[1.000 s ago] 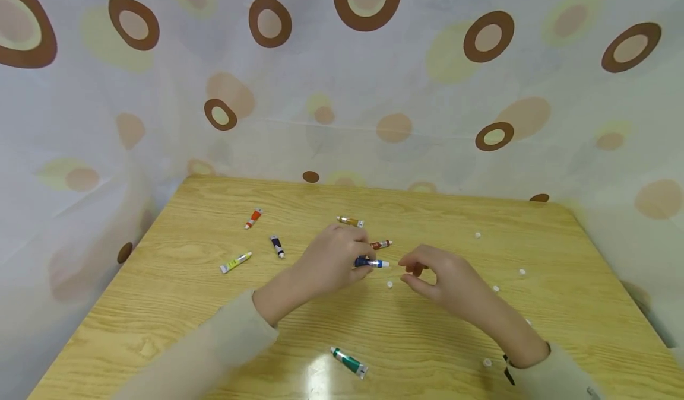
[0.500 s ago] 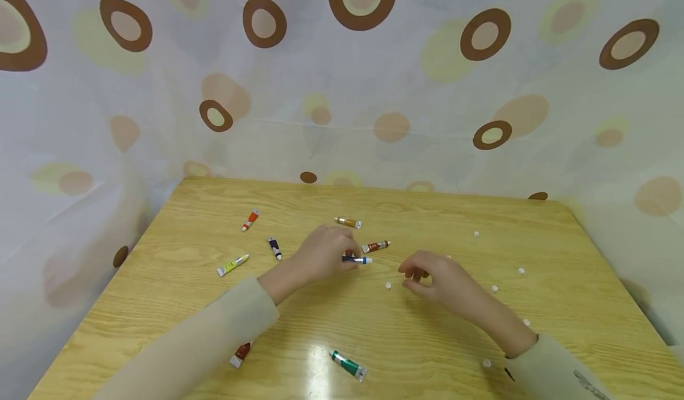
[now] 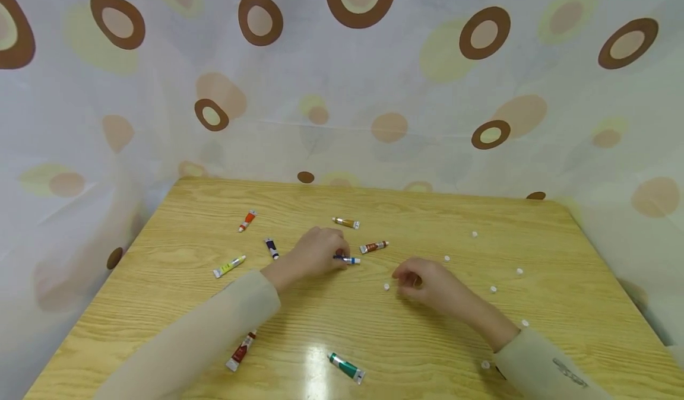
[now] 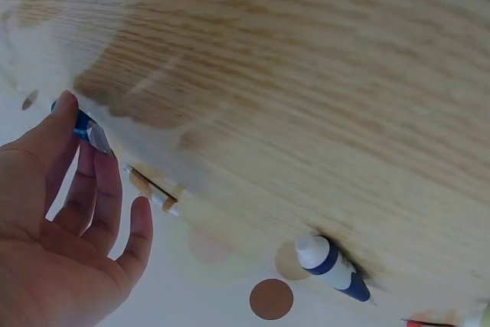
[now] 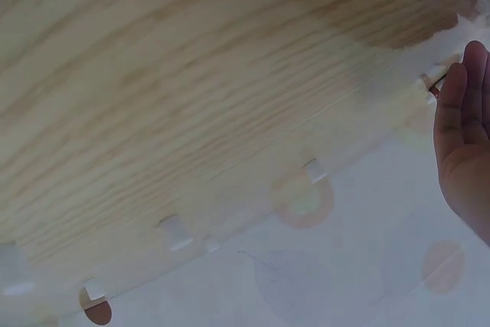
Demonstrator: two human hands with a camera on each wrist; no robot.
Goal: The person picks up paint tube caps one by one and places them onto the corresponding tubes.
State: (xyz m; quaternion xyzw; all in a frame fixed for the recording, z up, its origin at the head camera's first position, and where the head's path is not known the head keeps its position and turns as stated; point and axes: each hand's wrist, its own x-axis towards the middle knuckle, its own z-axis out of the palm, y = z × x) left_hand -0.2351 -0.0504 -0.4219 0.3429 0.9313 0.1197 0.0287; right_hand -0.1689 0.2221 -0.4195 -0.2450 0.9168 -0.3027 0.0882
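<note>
My left hand [image 3: 319, 251] pinches a small blue paint tube [image 3: 350, 260] between thumb and fingers, its white end pointing right. In the left wrist view the tube [image 4: 90, 132] shows at the thumb and fingertips, partly covered by them. My right hand [image 3: 430, 282] is to the right of it, fingers loosely bent, with nothing visible between them. A small white cap [image 3: 386, 287] lies on the wooden table just left of the right fingertips. Behind the hands lies a brown-red paint tube [image 3: 374, 247], with an ochre tube [image 3: 345, 222] farther back.
On the left lie orange-red [image 3: 247, 221], dark violet [image 3: 271, 248] and yellow [image 3: 230, 266] tubes. Nearer are a dark red tube [image 3: 241, 351] beside the left sleeve and a green tube [image 3: 346, 367]. Several white caps [image 3: 493, 289] are scattered on the right. A patterned curtain [image 3: 352, 91] stands behind the table.
My left hand has drawn left with the blue tube, widening the gap to the right hand. The right hand has shifted slightly left and toward me. The dark red tube has come into view.
</note>
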